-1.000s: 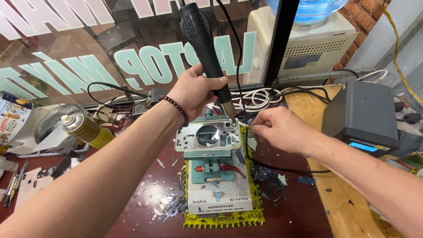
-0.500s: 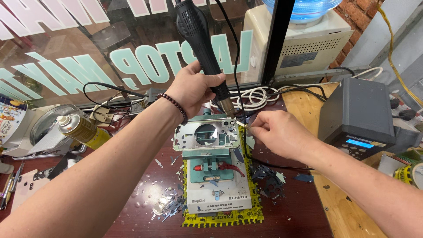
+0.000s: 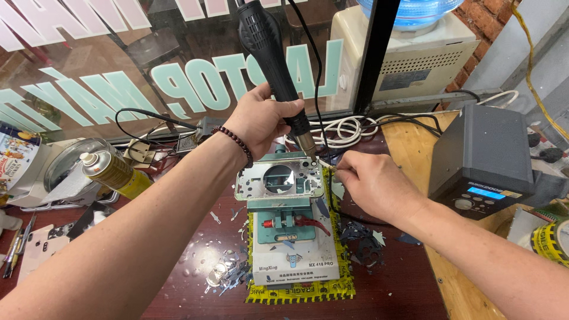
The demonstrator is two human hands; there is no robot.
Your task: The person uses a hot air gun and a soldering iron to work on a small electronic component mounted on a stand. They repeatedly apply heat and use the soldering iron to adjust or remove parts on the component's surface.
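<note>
Above a clamp jig (image 3: 293, 237) on the bench, the left hand (image 3: 261, 121) grips a black heat gun (image 3: 275, 65), nozzle down at a phone frame (image 3: 278, 178). The right hand (image 3: 373, 184), fingers pinched closed, touches the frame's right edge.

The dark counter (image 3: 189, 278) has open room left of the holder block (image 3: 294, 249), with only small glass bits (image 3: 224, 272) lying there. Farther left a spray can (image 3: 112, 172) lies in the way. On the right, a grey box (image 3: 483, 157) blocks the side. Cables (image 3: 347, 127) crowd the back, by the window.
</note>
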